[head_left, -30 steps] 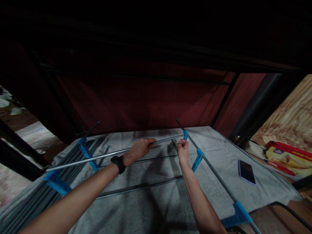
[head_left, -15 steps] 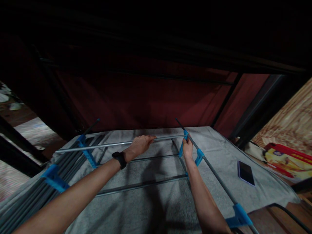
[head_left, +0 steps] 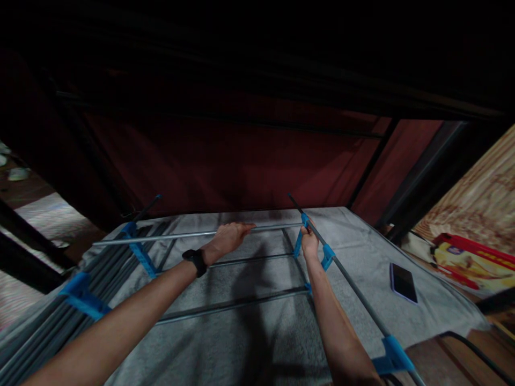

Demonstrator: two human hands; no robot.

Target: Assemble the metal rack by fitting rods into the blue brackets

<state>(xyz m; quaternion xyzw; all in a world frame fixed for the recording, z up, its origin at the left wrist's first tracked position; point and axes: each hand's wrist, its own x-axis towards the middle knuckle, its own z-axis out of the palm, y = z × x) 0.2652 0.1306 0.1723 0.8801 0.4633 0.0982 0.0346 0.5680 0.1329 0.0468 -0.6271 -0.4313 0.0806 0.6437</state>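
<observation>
My left hand (head_left: 229, 237), with a black watch on its wrist, is closed around a long grey metal tube (head_left: 164, 237) that runs across the frame. At the tube's right end, my right hand (head_left: 309, 241) grips a blue plastic bracket (head_left: 298, 242) on the right side pole (head_left: 358, 292). The tube's left part passes over another blue bracket (head_left: 141, 253) and its tip sticks out beyond it. Lower crossbars (head_left: 237, 308) join the two sides of the frame. How the tube's right end sits in the bracket is partly hidden by my fingers.
Several loose grey tubes (head_left: 52, 327) lie at the left, beside a blue bracket (head_left: 82, 295). A phone (head_left: 403, 282) rests on the grey cloth (head_left: 362, 252) at the right. Farther right is a red and yellow package (head_left: 470, 262). Dark posts and a red panel (head_left: 241, 166) stand behind.
The view has shifted slightly. Both hands keep nearly the same places, on the tube and at the right bracket.
</observation>
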